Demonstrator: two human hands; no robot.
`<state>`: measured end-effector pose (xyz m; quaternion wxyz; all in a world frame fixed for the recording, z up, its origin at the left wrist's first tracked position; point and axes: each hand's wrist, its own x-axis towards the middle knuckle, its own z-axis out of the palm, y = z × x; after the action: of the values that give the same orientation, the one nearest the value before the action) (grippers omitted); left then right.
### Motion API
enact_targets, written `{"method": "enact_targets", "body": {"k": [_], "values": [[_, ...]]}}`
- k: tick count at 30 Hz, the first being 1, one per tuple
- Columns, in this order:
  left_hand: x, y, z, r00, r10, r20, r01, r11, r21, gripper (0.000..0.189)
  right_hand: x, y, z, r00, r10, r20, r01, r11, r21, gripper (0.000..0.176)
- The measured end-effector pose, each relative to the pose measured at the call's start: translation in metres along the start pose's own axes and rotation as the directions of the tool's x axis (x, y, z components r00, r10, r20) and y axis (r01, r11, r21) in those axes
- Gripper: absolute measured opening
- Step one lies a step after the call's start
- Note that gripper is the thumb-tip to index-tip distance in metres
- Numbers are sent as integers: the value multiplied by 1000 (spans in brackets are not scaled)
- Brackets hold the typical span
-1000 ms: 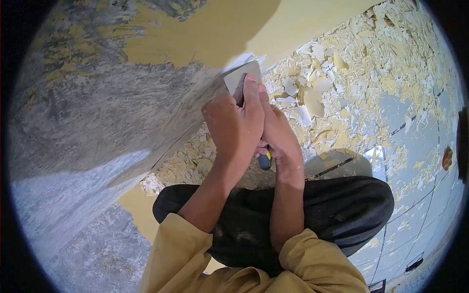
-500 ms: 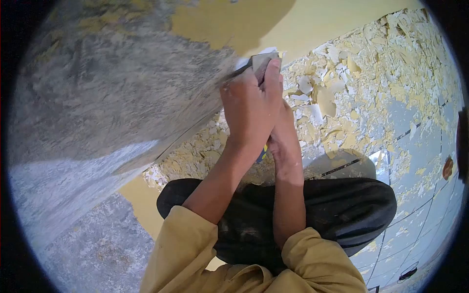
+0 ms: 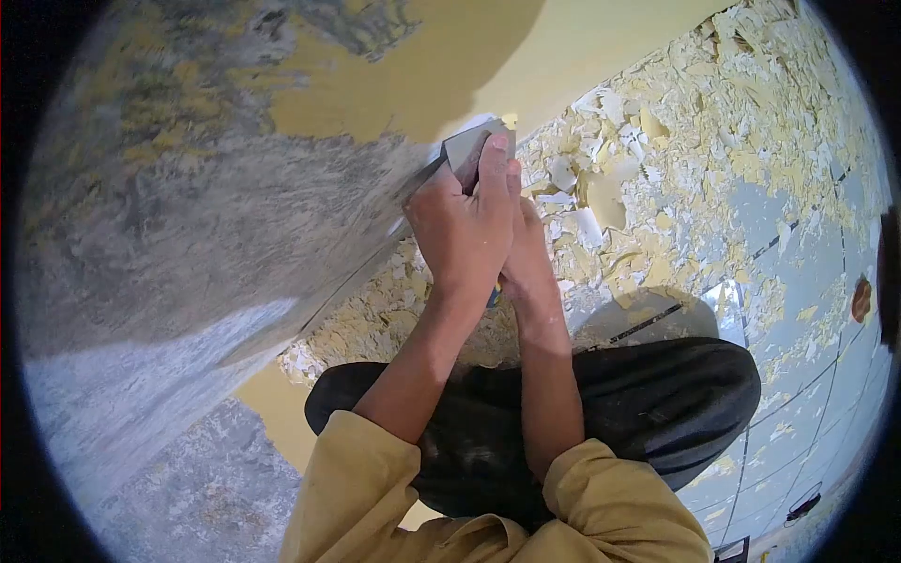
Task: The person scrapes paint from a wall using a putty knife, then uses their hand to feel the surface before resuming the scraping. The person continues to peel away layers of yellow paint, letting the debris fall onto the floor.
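Both my hands are closed around a scraper (image 3: 465, 148), whose flat grey blade lies against the foot of the wall (image 3: 235, 206). My left hand (image 3: 460, 230) is on top, with its fingers along the blade. Below and to its right, my right hand (image 3: 533, 251) is partly hidden behind the left one, at the handle end. A bit of the blue and yellow handle (image 3: 494, 296) shows between my wrists. A small yellow paint chip (image 3: 510, 121) sits at the blade's right corner. Yellow paint (image 3: 422, 56) borders the bared grey wall just beyond the blade.
Peeled paint flakes (image 3: 610, 202) cover the floor along the wall. Pale floor tiles (image 3: 798, 281) with dark joints show at the right, with a reddish-brown spot (image 3: 861, 298) on them. My bent legs in dark trousers (image 3: 648, 399) are close below my hands.
My hands and the scraper have shifted a little left and toward me in the view, and more of the blade shows. The camera view has shifted slightly too.
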<state>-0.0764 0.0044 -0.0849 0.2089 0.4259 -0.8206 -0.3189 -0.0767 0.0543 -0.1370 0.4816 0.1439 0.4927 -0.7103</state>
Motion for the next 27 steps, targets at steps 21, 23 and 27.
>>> {"method": "enact_targets", "body": {"k": [21, 23, 27], "values": [[-20, 16, -15, 959, -179, 221, 191, 981, -33, 40, -4, -17, -32, 970, 99, 224, -101, 995, 1, 54], [-21, 16, -18, 955, -218, 200, 230, 972, -41, 40, -6, -20, -30, 949, 135, 285, -137, 990, -11, 54], [-21, 1, -17, 973, -179, 146, 175, 984, 41, 38, -2, -12, -30, 944, 148, 295, -156, 988, 6, 54]]}}
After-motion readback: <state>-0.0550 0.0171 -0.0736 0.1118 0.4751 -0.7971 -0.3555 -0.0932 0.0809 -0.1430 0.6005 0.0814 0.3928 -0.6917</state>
